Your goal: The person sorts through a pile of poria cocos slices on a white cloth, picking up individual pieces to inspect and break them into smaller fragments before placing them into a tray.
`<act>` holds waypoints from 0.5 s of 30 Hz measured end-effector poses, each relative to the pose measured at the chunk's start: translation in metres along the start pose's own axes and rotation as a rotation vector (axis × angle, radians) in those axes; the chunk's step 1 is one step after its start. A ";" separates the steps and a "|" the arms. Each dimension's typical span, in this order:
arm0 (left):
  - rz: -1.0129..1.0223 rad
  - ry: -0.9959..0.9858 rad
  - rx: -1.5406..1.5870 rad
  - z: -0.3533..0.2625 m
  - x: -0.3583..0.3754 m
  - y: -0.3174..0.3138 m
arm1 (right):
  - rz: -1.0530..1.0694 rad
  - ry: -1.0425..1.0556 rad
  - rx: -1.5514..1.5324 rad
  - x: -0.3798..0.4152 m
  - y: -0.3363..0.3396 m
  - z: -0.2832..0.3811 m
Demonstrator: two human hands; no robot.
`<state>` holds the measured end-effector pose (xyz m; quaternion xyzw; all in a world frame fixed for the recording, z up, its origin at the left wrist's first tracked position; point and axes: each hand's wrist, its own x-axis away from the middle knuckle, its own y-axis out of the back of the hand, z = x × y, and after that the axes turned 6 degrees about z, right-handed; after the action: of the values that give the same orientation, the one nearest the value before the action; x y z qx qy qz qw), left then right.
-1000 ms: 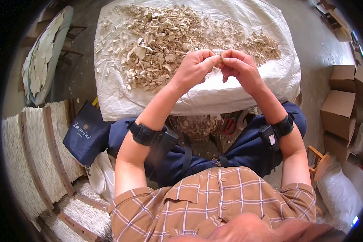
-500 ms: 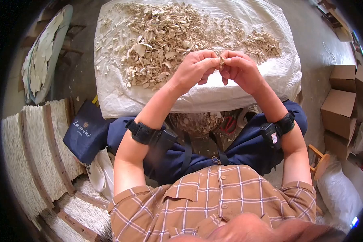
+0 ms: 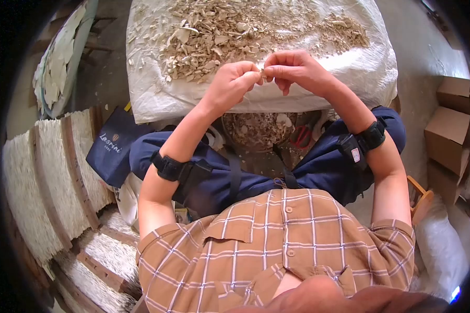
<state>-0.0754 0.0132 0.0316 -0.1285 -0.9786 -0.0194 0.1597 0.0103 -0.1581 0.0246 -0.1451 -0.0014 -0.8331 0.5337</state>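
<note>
My left hand (image 3: 232,85) and my right hand (image 3: 298,70) meet above the near part of a white-covered table. Both are closed, fingertips pinching a small beige flake-like piece (image 3: 263,76) between them. Fingers hide most of this piece, so I cannot make out its exact kind. Just beyond the hands, a broad heap of dry beige chips and flakes (image 3: 214,44) lies on the white plastic sheet (image 3: 162,99). A smaller pile of finer bits (image 3: 344,32) is at the far right.
Below the table edge sits a round container of scraps (image 3: 258,130), with red-handled scissors (image 3: 301,136) beside it. At left are a navy bag (image 3: 109,146) and racks of whitish strips (image 3: 57,177). Cardboard boxes (image 3: 446,138) and a wooden stool (image 3: 421,201) stand at right.
The view has tilted, so the table sits higher in the picture. Both hands have moved left and closer to the table's near edge, still pinching a small piece.
</note>
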 end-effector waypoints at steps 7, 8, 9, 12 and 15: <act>-0.008 0.058 0.263 0.009 0.017 -0.006 | 0.031 -0.014 -0.099 0.003 -0.005 0.001; -0.026 0.065 0.302 0.010 0.016 -0.005 | 0.021 -0.021 -0.121 0.004 -0.006 0.003; -0.042 0.073 0.343 0.013 0.015 -0.004 | 0.009 -0.029 -0.144 0.005 -0.006 0.004; -0.055 0.008 0.269 0.012 0.007 -0.012 | -0.006 -0.028 -0.133 0.008 -0.003 0.002; -0.078 -0.054 0.169 0.014 0.000 -0.015 | -0.004 -0.030 -0.110 0.009 0.001 -0.001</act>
<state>-0.0834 -0.0005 0.0179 -0.0767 -0.9849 0.0604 0.1428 0.0077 -0.1670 0.0252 -0.1870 0.0361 -0.8308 0.5230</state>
